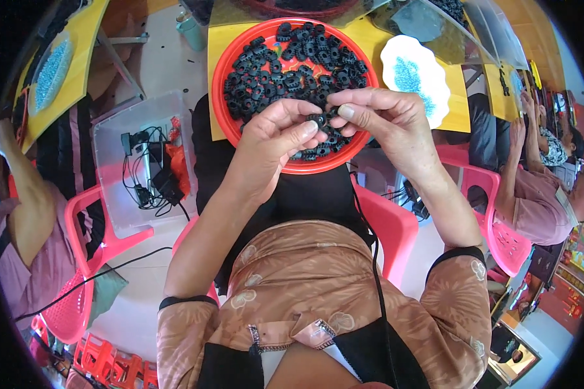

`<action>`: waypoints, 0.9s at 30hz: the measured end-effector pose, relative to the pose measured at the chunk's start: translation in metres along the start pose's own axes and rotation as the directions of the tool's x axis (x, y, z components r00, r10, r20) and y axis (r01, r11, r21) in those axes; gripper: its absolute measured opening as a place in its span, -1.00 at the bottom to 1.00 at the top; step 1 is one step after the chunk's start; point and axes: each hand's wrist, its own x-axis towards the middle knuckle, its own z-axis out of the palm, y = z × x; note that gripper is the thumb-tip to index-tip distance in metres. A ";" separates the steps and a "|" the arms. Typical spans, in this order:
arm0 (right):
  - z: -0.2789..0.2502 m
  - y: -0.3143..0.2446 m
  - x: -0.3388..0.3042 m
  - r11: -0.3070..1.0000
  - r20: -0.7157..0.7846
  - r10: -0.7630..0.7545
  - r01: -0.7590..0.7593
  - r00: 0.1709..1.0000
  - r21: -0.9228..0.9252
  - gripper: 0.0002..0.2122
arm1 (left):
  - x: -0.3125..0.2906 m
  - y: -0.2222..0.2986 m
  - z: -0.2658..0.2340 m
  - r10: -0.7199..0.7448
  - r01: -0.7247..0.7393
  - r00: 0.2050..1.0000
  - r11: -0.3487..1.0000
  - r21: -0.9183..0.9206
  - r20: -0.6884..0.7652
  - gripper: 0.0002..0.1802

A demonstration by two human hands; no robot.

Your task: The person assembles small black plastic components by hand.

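Over the near part of a red round tray (pixel 219 97) my two hands are close together. Between the thumb and fingers of my left hand (pixel 280 133) is a small black plastic part (pixel 319 120) with a round hole in its end. My right hand (pixel 389 120) pinches at a small dark piece (pixel 333 111) right beside it; its kind is too small to make out. Many similar black ribbed parts (pixel 259 81) lie heaped in the tray. To the right of my right hand stands a white scalloped plate (pixel 440 78) holding small light-blue pieces (pixel 407 76).
The tray rests on a yellow table (pixel 457 115). At left on the floor is a clear plastic bin (pixel 104 149) with black cables and adapters. People sit on pink chairs to both sides (pixel 538 207). A black cord (pixel 375 259) hangs down my front. A cup (pixel 189 31) stands at the upper left.
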 end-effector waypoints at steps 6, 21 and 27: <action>0.008 0.003 -0.003 0.998 -0.015 -0.033 0.032 0.999 -0.056 -0.84 | 0.001 -0.002 0.001 0.063 -0.063 0.998 0.994 0.092 0.003 -0.83; 0.005 0.013 -0.006 0.996 0.066 0.049 -0.054 0.997 0.077 -0.83 | -0.007 -0.001 0.011 0.216 -0.220 0.973 0.774 0.594 0.080 -0.92; 0.008 0.021 -0.016 0.962 -0.004 0.058 -0.055 0.998 0.269 -0.78 | -0.008 -0.005 0.016 0.222 -0.212 0.973 0.783 0.585 0.055 -0.88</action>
